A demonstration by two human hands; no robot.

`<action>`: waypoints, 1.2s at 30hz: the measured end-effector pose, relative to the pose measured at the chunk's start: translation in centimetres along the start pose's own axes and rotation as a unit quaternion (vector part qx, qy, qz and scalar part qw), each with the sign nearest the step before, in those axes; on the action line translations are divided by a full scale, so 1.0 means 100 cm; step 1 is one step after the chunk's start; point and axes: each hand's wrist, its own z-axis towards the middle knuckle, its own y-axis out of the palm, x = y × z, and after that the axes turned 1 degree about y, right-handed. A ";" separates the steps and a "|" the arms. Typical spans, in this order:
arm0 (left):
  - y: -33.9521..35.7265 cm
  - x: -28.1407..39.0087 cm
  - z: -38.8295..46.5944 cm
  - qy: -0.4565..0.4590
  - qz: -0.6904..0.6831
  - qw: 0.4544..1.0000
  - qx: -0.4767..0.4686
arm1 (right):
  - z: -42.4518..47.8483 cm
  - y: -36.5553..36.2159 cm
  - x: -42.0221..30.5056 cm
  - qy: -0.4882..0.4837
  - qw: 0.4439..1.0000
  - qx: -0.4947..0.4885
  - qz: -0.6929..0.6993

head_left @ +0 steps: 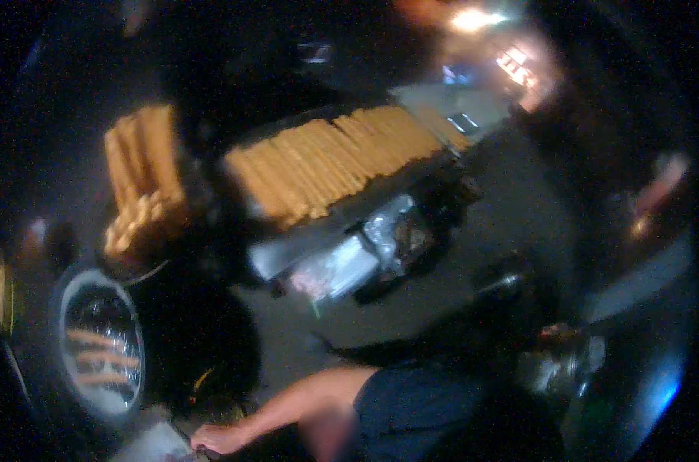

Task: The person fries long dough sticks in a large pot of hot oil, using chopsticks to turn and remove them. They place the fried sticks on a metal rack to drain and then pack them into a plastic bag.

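Note:
My left arm reaches leftward at the bottom, out of a short dark sleeve (419, 398). At its end my left hand (219, 439) has curled fingers at the edge of a pale flat thing (153, 439); blur hides whether it grips anything. My right hand is out of view. Above the hand, a round pale-rimmed pan (139, 323) holds several long orange-brown sticks (104, 359), apparently in liquid. Beyond it, more golden-brown sticks (144, 150), like fried dough, stand in a dark round holder. Many similar sticks (332, 159) lie side by side in a long row.
Crumpled shiny wrapping (349, 265) lies below the row. A grey flat surface (459, 104) with a small metallic piece (462, 122) adjoins its far end. Bright lamps (477, 19) glow at top right. Dim clear packaging (563, 367) sits at lower right. Much is dark and blurred.

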 end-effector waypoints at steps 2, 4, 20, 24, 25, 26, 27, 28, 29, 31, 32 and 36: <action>0.061 0.090 0.014 0.030 -0.060 0.994 -0.091 | -0.043 -0.070 -0.015 0.075 0.997 0.007 0.003; 0.112 0.162 0.020 0.065 -0.093 0.977 -0.182 | -0.102 -0.132 -0.019 0.123 0.990 0.064 0.002; 0.302 0.359 0.017 -0.075 -0.221 0.935 -0.266 | -0.490 -0.348 -0.005 0.226 0.911 0.342 0.043; 0.265 0.339 -0.039 -0.215 -0.816 0.343 -0.413 | -0.490 -0.301 -0.022 0.187 0.936 0.294 0.038; 0.273 0.345 -0.039 -0.181 -0.848 0.214 -0.450 | -0.497 -0.308 -0.025 0.185 0.941 0.282 0.019; 0.254 0.352 -0.028 -0.240 -0.694 0.559 -0.385 | -0.499 -0.298 -0.029 0.185 0.943 0.276 0.015; 0.249 0.351 -0.027 -0.238 -0.546 0.742 -0.306 | -0.502 -0.299 -0.033 0.186 0.945 0.270 0.012; 0.244 0.351 -0.026 -0.268 -0.346 0.868 -0.236 | -0.509 -0.300 -0.033 0.187 0.944 0.272 -0.001; 0.258 0.351 -0.027 -0.252 -0.263 0.908 -0.208 | -0.523 -0.304 -0.028 0.199 0.939 0.281 -0.016; 0.296 0.322 -0.019 -0.149 -0.202 0.940 -0.231 | -0.559 -0.305 -0.011 0.228 0.906 0.354 -0.054; 0.313 0.333 -0.019 -0.164 -0.171 0.938 -0.254 | -0.584 -0.306 0.002 0.244 0.882 0.397 -0.070; 0.372 0.335 -0.026 -0.071 -0.105 0.935 -0.332 | -0.672 -0.340 0.038 0.401 0.765 0.503 -0.030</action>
